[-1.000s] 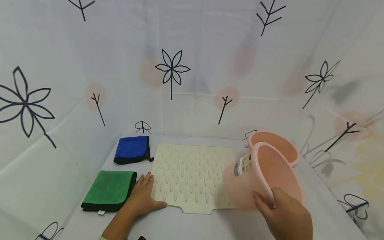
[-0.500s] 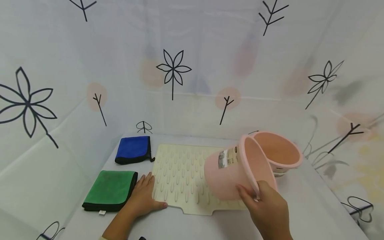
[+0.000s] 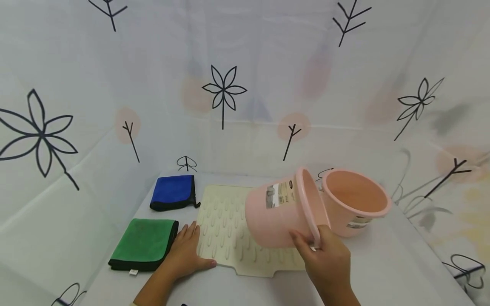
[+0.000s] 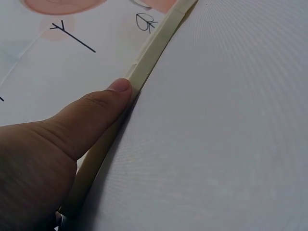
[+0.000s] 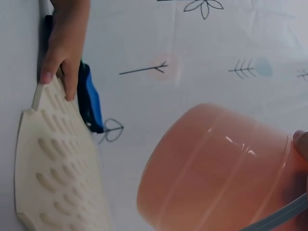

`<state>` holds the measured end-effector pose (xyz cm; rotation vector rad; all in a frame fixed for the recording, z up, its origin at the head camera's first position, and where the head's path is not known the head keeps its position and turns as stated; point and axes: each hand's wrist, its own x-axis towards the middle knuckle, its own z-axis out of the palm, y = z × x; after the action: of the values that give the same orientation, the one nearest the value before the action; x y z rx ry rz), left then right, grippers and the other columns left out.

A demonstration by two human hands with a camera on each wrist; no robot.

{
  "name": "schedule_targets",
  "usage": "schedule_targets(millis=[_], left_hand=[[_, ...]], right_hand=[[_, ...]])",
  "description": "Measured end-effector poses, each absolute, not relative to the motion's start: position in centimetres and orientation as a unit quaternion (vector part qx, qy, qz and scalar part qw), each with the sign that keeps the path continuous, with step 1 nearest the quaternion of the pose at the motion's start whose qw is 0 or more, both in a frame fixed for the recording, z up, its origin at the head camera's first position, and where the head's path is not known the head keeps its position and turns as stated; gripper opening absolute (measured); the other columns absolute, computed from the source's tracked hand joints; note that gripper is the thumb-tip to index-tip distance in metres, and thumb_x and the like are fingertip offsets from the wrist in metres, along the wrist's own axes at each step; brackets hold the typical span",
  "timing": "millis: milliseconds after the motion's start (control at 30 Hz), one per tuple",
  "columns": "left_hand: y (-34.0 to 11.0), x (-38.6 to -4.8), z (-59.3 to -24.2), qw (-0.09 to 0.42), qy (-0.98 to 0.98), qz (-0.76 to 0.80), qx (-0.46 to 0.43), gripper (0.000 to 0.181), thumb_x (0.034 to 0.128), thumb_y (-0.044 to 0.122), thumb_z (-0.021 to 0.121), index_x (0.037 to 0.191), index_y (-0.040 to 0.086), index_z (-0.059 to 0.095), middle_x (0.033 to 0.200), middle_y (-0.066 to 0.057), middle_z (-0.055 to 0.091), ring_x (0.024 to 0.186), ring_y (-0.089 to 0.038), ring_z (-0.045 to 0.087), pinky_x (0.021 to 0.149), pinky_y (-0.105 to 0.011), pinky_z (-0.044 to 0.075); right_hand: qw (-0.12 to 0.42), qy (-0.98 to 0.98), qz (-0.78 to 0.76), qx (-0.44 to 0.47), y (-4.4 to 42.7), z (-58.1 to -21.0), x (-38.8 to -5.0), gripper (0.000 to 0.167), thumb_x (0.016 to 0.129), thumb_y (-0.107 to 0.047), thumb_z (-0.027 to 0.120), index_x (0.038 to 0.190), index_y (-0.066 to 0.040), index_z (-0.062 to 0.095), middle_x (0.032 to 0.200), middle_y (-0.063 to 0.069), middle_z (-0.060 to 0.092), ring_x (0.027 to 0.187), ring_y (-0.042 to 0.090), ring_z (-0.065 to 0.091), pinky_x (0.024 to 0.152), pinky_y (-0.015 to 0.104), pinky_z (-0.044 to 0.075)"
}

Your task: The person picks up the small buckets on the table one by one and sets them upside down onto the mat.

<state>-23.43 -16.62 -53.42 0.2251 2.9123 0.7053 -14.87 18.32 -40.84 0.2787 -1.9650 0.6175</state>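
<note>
A cream ridged board (image 3: 226, 238) lies flat on the table. At its near left corner rests the left hand (image 3: 186, 255), fingers straight along the left edge; in the left wrist view the thumb (image 4: 98, 108) touches the board's edge (image 4: 154, 45). The right hand (image 3: 325, 259) grips the rim of a pink bucket (image 3: 273, 216), thumb on the outer wall. That bucket is tilted on its side above the board, its mouth facing right and its label toward the far side. In the right wrist view the bucket (image 5: 216, 168) hangs clear of the board (image 5: 62, 159).
A second pink bucket (image 3: 337, 212) stands upright at the right, behind the held one. On the left lie a folded green cloth (image 3: 147, 240) and, farther back, a folded blue cloth (image 3: 172, 190). A patterned white sheet (image 3: 249, 148) hangs behind the table.
The right hand has moved left with the tilted bucket, which now hangs over the board's right part. More of the second bucket shows. The left hand stays at the board's corner.
</note>
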Motion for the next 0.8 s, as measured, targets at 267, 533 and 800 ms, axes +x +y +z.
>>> schedule_targets(millis=[267, 533, 800], left_hand=[[-16.5, -23.5, -53.4, 0.069, 0.969, 0.229, 0.066, 0.144, 0.0588, 0.083, 0.084, 0.163, -0.002, 0.030, 0.172, -0.023, 0.021, 0.159, -0.049, 0.013, 0.125, -0.068, 0.016], [-16.5, -23.7, -53.4, 0.069, 0.968, 0.230, 0.067, 0.145, 0.0588, 0.083, 0.084, 0.163, -0.002, 0.030, 0.172, -0.023, 0.021, 0.159, -0.048, 0.013, 0.125, -0.067, 0.015], [-16.5, -23.5, -53.3, 0.065, 0.967, 0.235, 0.071, 0.145, 0.0587, 0.082, 0.085, 0.163, -0.001, 0.028, 0.172, -0.023, 0.022, 0.159, -0.049, 0.013, 0.125, -0.068, 0.016]], right_hand=[[0.493, -0.806, 0.315, 0.087, 16.6, -41.3, -15.3, 0.045, 0.077, -0.036, 0.093, 0.075, -0.004, 0.062, 0.062, 0.002, 0.061, 0.056, 0.009, 0.048, 0.046, 0.024, 0.044], [0.464, -0.792, 0.393, 0.050, 15.0, -42.6, -15.4, 0.039, 0.069, -0.011, 0.097, 0.083, 0.000, 0.062, 0.067, 0.006, 0.067, 0.058, 0.005, 0.048, 0.048, 0.016, 0.042], [0.392, -0.794, 0.464, 0.007, 13.5, -43.8, -15.3, 0.035, 0.077, -0.008, 0.092, 0.091, 0.002, 0.062, 0.073, 0.006, 0.068, 0.061, 0.005, 0.054, 0.053, 0.015, 0.048]])
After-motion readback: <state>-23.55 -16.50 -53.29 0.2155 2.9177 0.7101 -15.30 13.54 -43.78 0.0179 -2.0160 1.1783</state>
